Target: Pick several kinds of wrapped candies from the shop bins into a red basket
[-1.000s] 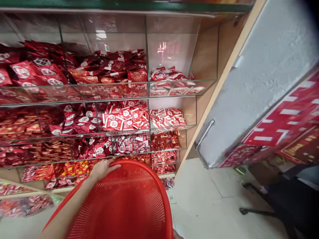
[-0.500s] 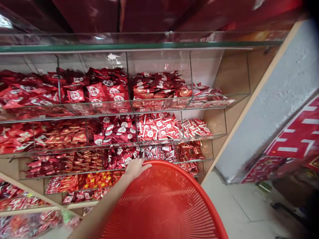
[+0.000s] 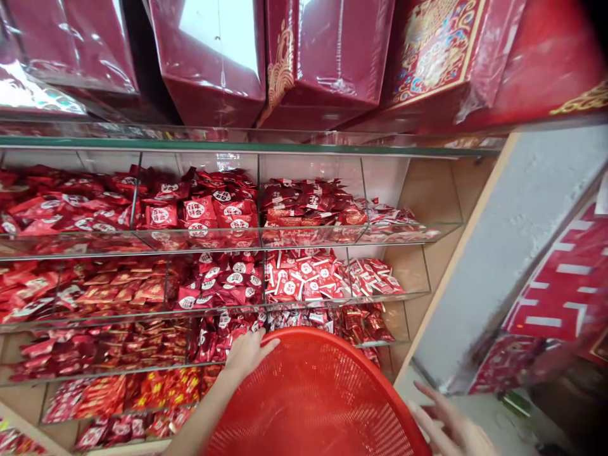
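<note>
A big red plastic basket [image 3: 313, 392] with slotted sides tilts toward me, its inside bare. My left hand [image 3: 247, 354] grips the far left part of its rim, thumb over the edge and fingers hidden behind. On the right, my right hand [image 3: 449, 421] is beside the basket's rim with fingers spread; whether it touches the rim is hard to tell. Just beyond the basket, small red packets [image 3: 304, 275] fill glass-divided shelf compartments. Darker red packets with white round labels [image 3: 221, 278] lie to their left.
Large maroon gift boxes [image 3: 327, 57] stand on the glass shelf [image 3: 304, 149] above. A grey wall [image 3: 532, 209] rises at the right, with red printed decorations [image 3: 555, 297] hanging there. Orange and yellow packets [image 3: 166, 387] sit on a lower shelf at left.
My view has tipped upward, bringing the maroon boxes into sight. My right hand has come into view at the basket's right side. The left hand stays on the rim.
</note>
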Available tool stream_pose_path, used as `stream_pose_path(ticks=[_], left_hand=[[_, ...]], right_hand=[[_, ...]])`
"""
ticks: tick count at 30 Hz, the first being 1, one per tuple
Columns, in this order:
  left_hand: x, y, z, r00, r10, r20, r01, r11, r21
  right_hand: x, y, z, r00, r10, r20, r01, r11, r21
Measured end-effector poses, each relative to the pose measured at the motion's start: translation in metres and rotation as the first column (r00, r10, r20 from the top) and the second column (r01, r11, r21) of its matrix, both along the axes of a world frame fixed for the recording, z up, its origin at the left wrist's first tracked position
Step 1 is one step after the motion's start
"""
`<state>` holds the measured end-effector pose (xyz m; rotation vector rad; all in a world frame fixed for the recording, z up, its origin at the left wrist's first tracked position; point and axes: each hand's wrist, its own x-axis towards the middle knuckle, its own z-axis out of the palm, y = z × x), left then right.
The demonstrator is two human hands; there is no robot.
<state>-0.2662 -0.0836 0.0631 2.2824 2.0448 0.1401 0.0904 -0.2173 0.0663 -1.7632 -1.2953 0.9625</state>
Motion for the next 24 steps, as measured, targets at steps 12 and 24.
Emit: stream_pose_path(ticks=[12,24], left_hand=[[0.006,0.008,0.002,1.0,0.017,0.008,-0.018,0.997,0.075],[-0.002,0.017,0.002,0.999,0.018,0.027,-0.02,0.997,0.08]], right_hand=[[-0.09,0.147,0.112,0.759,-0.08,0.646,-0.328,0.811,0.485],[-0.128,0.183,0.114,0.602,-0.204,0.772,-0.248,0.872,0.423]])
